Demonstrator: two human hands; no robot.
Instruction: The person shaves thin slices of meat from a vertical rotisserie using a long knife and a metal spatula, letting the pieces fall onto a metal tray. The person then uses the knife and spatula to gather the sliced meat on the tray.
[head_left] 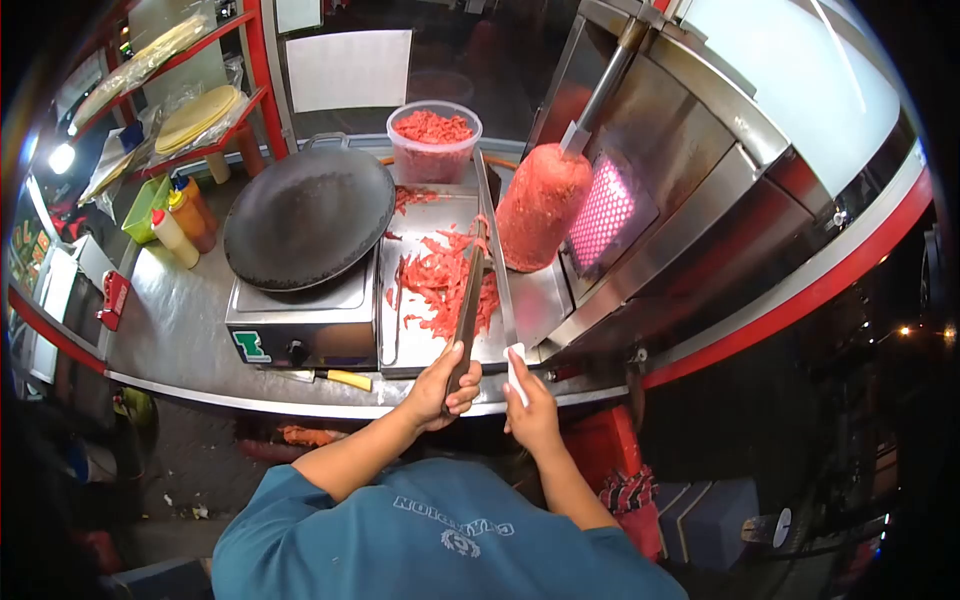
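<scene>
My left hand [446, 388] is wrapped round the lower end of long metal tongs [469, 305], with bits of red meat at the far tip. In my right hand [533, 410] is a long thin knife [505, 290], gripped by its white handle, its blade reaching up beside the tongs. Beneath the tongs, red shaved meat [440, 285] lies heaped on a metal tray [405, 352]. Right of the blade stands a tall cone of stacked meat [543, 205] on an upright spit [610, 80], beside a glowing pink burner [603, 212].
Left of the tray, a round black griddle [310, 215] sits on a burner unit [300, 335]. A plastic tub of meat [433, 160] stands behind. Sauce bottles [175, 238] and shelves of tortillas [198, 118] are at left. A yellow-handled knife [349, 380] lies near the counter's front edge.
</scene>
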